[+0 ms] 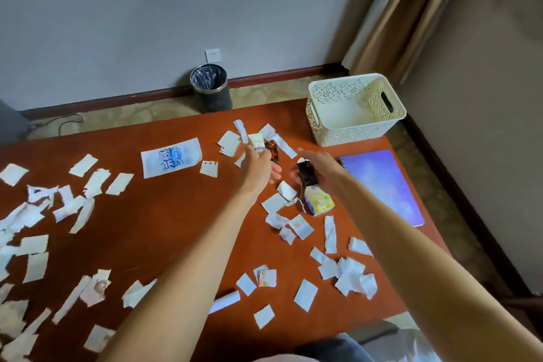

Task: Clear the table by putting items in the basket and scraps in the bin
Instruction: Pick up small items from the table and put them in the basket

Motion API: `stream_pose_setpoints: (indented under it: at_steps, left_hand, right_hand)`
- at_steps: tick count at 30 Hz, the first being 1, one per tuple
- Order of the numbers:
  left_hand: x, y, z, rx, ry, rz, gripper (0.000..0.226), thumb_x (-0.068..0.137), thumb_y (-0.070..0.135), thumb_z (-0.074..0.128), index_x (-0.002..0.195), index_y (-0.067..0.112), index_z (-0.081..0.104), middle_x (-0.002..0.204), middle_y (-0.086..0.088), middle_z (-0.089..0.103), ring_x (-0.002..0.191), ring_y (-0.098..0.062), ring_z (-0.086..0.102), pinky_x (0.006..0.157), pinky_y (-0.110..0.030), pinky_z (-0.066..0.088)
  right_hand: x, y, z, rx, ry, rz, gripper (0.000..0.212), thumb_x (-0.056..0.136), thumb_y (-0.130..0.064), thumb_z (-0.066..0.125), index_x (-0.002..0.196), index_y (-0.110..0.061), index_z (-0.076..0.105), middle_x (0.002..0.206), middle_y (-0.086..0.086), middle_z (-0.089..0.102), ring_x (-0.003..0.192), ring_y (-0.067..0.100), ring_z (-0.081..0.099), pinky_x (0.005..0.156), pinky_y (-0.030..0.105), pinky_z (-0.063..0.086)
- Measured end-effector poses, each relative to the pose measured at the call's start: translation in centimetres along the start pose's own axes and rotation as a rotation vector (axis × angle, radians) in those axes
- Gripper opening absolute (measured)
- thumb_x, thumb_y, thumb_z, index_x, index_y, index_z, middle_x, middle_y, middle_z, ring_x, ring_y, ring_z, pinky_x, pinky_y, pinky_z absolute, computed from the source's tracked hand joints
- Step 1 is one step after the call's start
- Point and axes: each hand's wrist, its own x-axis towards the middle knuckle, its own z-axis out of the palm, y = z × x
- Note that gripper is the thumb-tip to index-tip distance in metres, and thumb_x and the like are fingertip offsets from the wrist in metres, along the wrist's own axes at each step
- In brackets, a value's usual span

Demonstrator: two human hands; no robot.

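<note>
Two bare hands reach out over the middle of the brown table (182, 214). The left hand (258, 164) has its fingers clamped on a small white box (256, 141) together with a brown hair clip (272, 150). The right hand (318, 169) has its fingers closed on a dark flat card (307, 175). Torn paper scraps (73, 206) lie scattered across the table, thickest toward its left edge. A white basket (352, 126) sits at the far right corner, with a purple notebook (382, 185) along the right edge near it. A tissue pack (318, 200) lies just below the right hand, and a white packet (172, 157) toward the far edge. A black bin (211, 88) stands on the floor beyond the table's far edge.
</note>
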Motion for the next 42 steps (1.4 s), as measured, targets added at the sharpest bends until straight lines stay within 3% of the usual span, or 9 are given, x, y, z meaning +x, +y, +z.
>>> stream_pose_setpoints:
  at_steps: [7, 12, 18, 25, 28, 31, 33, 36, 42]
  left_hand:
    - [4.3, 5.6, 8.3, -0.058, 0.072, -0.007, 0.032, 0.099, 0.024, 0.034, 0.123, 0.003, 0.040, 0.071, 0.000, 0.059, 0.066, -0.018, 0.060, 0.058, -0.024, 0.043]
    - [8.7, 10.2, 14.5, 0.053, 0.095, 0.006, 0.036, 0.096, 0.025, 0.041, 0.126, 0.006, 0.049, 0.114, -0.013, 0.062, 0.103, -0.031, 0.061, 0.077, -0.034, 0.048]
    - [14.2, 11.6, 19.4, 0.083, 0.114, -0.045, 0.036, 0.093, 0.013, 0.045, 0.128, 0.003, 0.048, 0.123, -0.017, 0.057, 0.089, -0.027, 0.055, 0.050, -0.024, 0.042]
    - [18.9, 9.9, 22.9, 0.201, 0.008, -0.178, 0.049, 0.088, 0.011, 0.057, 0.132, -0.001, 0.041, 0.131, -0.018, 0.052, 0.113, -0.032, 0.056, 0.080, -0.032, 0.051]
    - [20.4, 8.9, 24.0, 0.191, -0.085, -0.286, 0.043, 0.089, 0.006, 0.057, 0.129, -0.003, 0.044, 0.111, -0.016, 0.062, 0.079, -0.024, 0.065, 0.067, -0.033, 0.058]
    - [21.4, 7.9, 25.0, 0.256, -0.131, -0.338, 0.038, 0.090, 0.003, 0.056, 0.126, -0.005, 0.046, 0.098, -0.013, 0.058, 0.058, -0.016, 0.055, 0.045, -0.021, 0.048]
    - [21.9, 7.4, 25.6, 0.277, -0.123, -0.332, 0.038, 0.088, 0.004, 0.059, 0.124, -0.002, 0.048, 0.113, -0.015, 0.059, 0.080, -0.022, 0.061, 0.052, -0.023, 0.047]
    - [22.3, 6.8, 26.3, 0.217, -0.093, -0.360, 0.039, 0.088, 0.003, 0.059, 0.124, 0.000, 0.045, 0.127, -0.018, 0.055, 0.111, -0.032, 0.059, 0.069, -0.031, 0.051]
    - [22.5, 6.4, 27.4, 0.295, -0.109, -0.262, 0.035, 0.087, 0.000, 0.054, 0.121, 0.003, 0.047, 0.126, -0.016, 0.055, 0.108, -0.030, 0.056, 0.088, -0.037, 0.049]
  right_hand:
    - [3.0, -5.1, -8.1, 0.088, -0.138, -0.056, 0.017, 0.089, 0.007, 0.053, 0.073, 0.002, 0.057, 0.066, 0.013, 0.062, 0.043, 0.007, 0.061, 0.042, 0.011, 0.047]
    - [6.7, -10.0, -14.5, 0.153, -0.076, -0.090, 0.016, 0.090, 0.010, 0.048, 0.079, -0.001, 0.051, 0.074, 0.021, 0.062, 0.038, 0.008, 0.060, 0.035, 0.011, 0.044]
    - [12.4, -13.6, -19.0, -0.293, 0.092, -0.106, 0.021, 0.092, 0.003, 0.040, 0.080, -0.007, 0.054, 0.070, 0.007, 0.053, 0.053, 0.011, 0.035, 0.039, 0.016, 0.031]
    - [17.9, -13.2, -20.3, -0.748, 0.112, -0.116, 0.019, 0.090, 0.003, 0.042, 0.073, -0.006, 0.043, 0.062, 0.005, 0.038, 0.059, 0.018, 0.042, 0.052, 0.023, 0.032]
    - [19.5, -11.8, -20.4, -0.939, 0.136, -0.093, 0.027, 0.092, 0.002, 0.040, 0.067, -0.007, 0.041, 0.062, 0.005, 0.036, 0.062, 0.021, 0.043, 0.049, 0.021, 0.028]
    - [20.2, -11.0, -20.6, -1.135, 0.165, -0.085, 0.022, 0.094, -0.003, 0.040, 0.109, 0.003, 0.054, 0.098, 0.017, 0.056, 0.096, 0.030, 0.058, 0.065, 0.031, 0.045]
    - [20.5, -10.7, -20.8, -1.209, 0.203, -0.083, 0.033, 0.093, 0.000, 0.039, 0.125, 0.007, 0.048, 0.124, 0.023, 0.052, 0.114, 0.035, 0.055, 0.089, 0.037, 0.049]
    - [20.5, -10.6, -20.9, -1.282, 0.247, -0.094, 0.032, 0.092, 0.003, 0.039, 0.121, 0.006, 0.051, 0.124, 0.021, 0.052, 0.115, 0.035, 0.054, 0.095, 0.039, 0.047]
    - [20.2, -10.7, -20.4, -1.506, 0.284, -0.117, 0.031, 0.094, -0.004, 0.043, 0.124, 0.000, 0.052, 0.126, 0.015, 0.056, 0.118, 0.030, 0.056, 0.092, 0.034, 0.049]
